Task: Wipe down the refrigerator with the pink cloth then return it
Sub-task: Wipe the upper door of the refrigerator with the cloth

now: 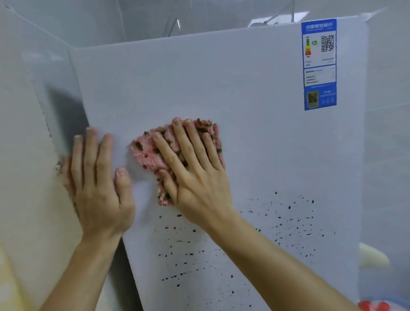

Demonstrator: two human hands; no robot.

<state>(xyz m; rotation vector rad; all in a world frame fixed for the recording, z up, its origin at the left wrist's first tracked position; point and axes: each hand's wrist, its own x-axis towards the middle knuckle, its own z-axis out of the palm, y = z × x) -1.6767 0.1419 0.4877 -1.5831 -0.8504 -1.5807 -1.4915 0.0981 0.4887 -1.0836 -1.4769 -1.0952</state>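
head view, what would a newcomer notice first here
The right hand presses the pink cloth flat against the white refrigerator door, mid-frame, with the left hand flat at the door's left edge. Below them, dark specks are scattered over the lower door; a blue energy label sits top right.

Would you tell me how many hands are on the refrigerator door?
2: the left hand rests flat at the refrigerator door's left edge; the right hand presses the pink cloth beside it.
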